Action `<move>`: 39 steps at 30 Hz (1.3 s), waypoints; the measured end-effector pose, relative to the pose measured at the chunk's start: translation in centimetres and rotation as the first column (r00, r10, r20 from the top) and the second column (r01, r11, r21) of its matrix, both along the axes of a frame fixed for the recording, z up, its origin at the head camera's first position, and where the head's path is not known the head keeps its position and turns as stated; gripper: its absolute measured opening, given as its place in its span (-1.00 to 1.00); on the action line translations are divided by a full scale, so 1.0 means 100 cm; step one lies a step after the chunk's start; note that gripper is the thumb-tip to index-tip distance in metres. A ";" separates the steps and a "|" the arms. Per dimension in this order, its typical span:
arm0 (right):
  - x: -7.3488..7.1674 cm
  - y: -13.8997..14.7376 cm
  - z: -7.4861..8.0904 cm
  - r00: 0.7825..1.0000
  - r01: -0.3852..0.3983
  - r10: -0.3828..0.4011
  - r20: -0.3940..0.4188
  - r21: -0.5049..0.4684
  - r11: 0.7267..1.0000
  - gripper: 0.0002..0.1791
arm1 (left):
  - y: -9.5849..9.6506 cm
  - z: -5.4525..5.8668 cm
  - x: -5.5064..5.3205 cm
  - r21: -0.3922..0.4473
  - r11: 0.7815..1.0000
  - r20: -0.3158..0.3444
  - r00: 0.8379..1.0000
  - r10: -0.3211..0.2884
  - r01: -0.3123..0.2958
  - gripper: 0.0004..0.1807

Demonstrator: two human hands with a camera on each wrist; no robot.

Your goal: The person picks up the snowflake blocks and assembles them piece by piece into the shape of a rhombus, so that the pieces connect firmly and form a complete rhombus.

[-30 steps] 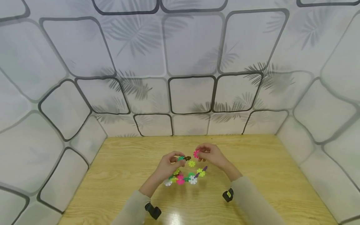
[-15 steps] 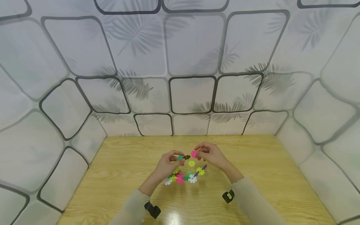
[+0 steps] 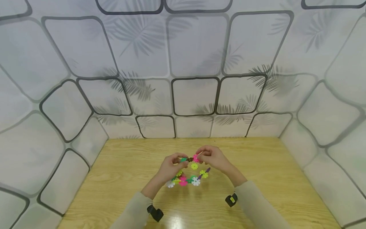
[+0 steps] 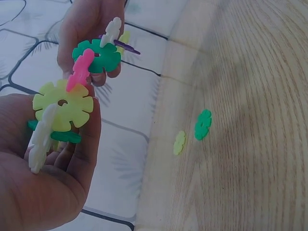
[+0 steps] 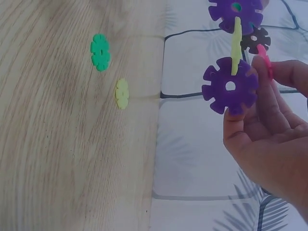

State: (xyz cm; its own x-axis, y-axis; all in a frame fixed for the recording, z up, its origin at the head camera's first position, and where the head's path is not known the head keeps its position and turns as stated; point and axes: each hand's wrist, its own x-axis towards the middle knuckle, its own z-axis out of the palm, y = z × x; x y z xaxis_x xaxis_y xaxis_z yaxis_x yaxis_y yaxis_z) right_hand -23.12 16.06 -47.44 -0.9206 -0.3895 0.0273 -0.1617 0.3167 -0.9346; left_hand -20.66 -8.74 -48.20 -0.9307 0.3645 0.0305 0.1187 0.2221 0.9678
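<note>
My left hand (image 3: 168, 168) grips a curved chain of slotted plastic snowflake discs near its green disc (image 3: 184, 159) and brown disc (image 3: 190, 159). Between thumb and fingers, my right hand (image 3: 213, 157) pinches a pink disc (image 3: 195, 158). Its edge meets the brown disc; whether their slots interlock cannot be made out. The rest of the chain hangs towards me, with a white disc (image 3: 195, 181), another pink disc (image 3: 183, 181) and a yellow disc (image 4: 72, 113). Purple discs (image 5: 211, 89) at its free end appear large in the right wrist view.
On the wooden table (image 3: 137, 156) lie a loose yellow disc (image 5: 122, 94) and a loose green disc (image 5: 100, 52), below the raised hands. Patterned fabric walls (image 3: 194, 98) close off the back and both sides.
The right hand has moved slightly left, bringing the pink disc from a gap away up to the brown disc. The left hand and the chain have hardly moved.
</note>
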 end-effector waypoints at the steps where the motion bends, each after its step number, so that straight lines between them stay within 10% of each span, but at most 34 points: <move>1: 0.000 0.000 0.000 1.000 -0.007 0.007 -0.004 -0.002 1.000 -0.75 | 0.000 0.000 0.000 -0.009 1.000 -0.012 1.000 -0.003 0.003 -0.67; 39: 0.006 -0.009 -0.008 1.000 0.002 -0.003 -0.002 -0.075 0.997 -0.76 | 0.003 -0.004 0.006 -0.060 0.998 -0.048 0.999 0.012 -0.015 -0.65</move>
State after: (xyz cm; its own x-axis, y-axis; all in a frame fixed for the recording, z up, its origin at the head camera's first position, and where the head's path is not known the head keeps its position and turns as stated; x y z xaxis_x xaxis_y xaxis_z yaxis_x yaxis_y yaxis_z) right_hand -22.50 15.14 -48.24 -0.9214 -0.3841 0.0584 -0.1632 0.2462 -0.9554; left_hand -20.03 -8.45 -48.58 -0.9335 0.3547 0.0534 0.1610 0.2813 0.9460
